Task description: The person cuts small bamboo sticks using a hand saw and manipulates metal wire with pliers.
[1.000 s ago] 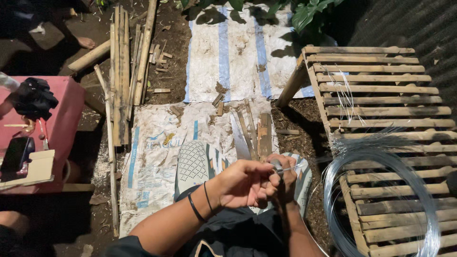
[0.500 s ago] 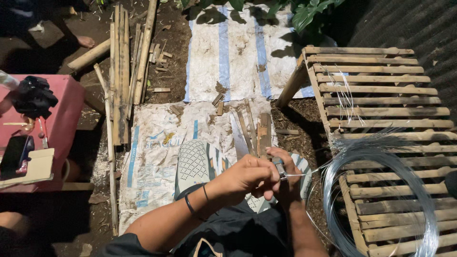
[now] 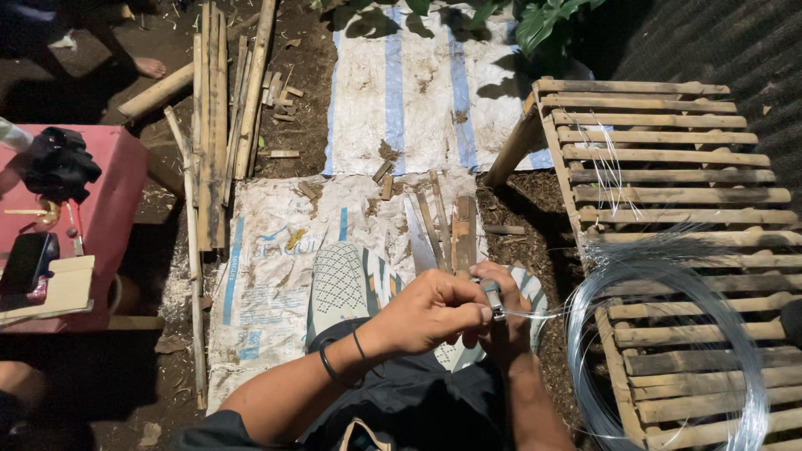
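Both hands meet near centre: left hand (image 3: 434, 311) and right hand (image 3: 499, 311) close tight on a small metal tool (image 3: 493, 298); wire (image 3: 547, 312) runs right toward the coil (image 3: 668, 351).

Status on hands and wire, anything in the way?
Left hand and right hand both closed together on a small metal tool. Thin wire runs to the wire coil on the bamboo rack. Nothing blocking.

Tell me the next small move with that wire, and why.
Probably squeeze the small metal tool shut on the wire: the left hand and right hand meet around it, and the strand runs taut from there to the wire coil on the bamboo rack.
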